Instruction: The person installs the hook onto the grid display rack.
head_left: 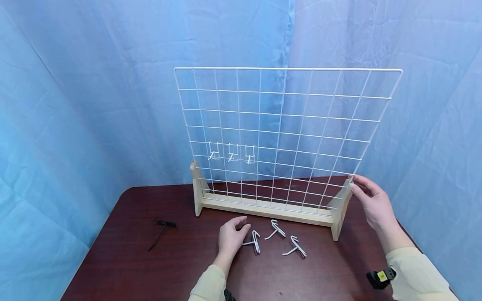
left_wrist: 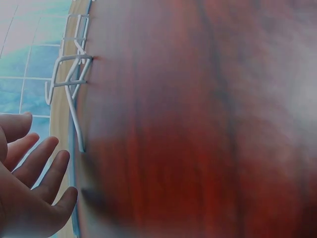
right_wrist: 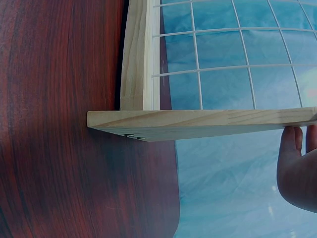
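A white wire grid stands upright in a wooden stand on the table. My right hand holds the top of the stand's right upright, where the grid's side wire enters; its fingertips touch the wood in the right wrist view. Just left of a loose white wire hook is my left hand, fingers loosely bent and apart, holding nothing. Two more loose hooks, one nearer the stand and another hook, lie to its right. Three similar hooks hang on the grid.
A thin black T-shaped tool lies on the dark red-brown table, left of the stand. Blue curtains hang behind and on both sides of the table.
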A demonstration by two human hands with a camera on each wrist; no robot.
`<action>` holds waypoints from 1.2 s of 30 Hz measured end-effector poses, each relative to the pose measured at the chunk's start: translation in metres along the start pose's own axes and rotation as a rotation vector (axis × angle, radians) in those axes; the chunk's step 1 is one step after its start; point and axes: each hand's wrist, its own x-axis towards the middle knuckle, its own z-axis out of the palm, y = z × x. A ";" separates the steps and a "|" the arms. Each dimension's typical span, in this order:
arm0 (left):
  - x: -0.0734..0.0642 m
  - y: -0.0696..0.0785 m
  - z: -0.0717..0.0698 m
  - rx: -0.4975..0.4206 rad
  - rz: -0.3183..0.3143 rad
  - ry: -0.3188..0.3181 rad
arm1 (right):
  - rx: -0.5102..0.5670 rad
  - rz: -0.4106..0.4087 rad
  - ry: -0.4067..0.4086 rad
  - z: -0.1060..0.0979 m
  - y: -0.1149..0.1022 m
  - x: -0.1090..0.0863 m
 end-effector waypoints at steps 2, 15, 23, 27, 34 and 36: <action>-0.002 -0.001 -0.001 0.001 0.001 -0.009 | -0.002 0.001 0.001 0.000 0.000 0.000; -0.008 -0.004 -0.001 0.005 0.001 -0.048 | 0.002 0.003 0.007 0.000 -0.002 0.000; -0.008 -0.012 -0.009 -0.045 0.034 -0.086 | -0.010 0.006 0.001 0.000 0.000 0.000; -0.008 -0.017 -0.014 -0.055 0.061 -0.119 | 0.003 0.004 -0.003 0.000 0.000 0.000; -0.008 -0.021 -0.021 -0.005 0.108 -0.205 | -0.007 0.010 0.002 0.001 -0.001 0.000; -0.008 -0.022 -0.023 0.026 0.130 -0.242 | -0.005 0.013 0.001 0.001 -0.001 0.000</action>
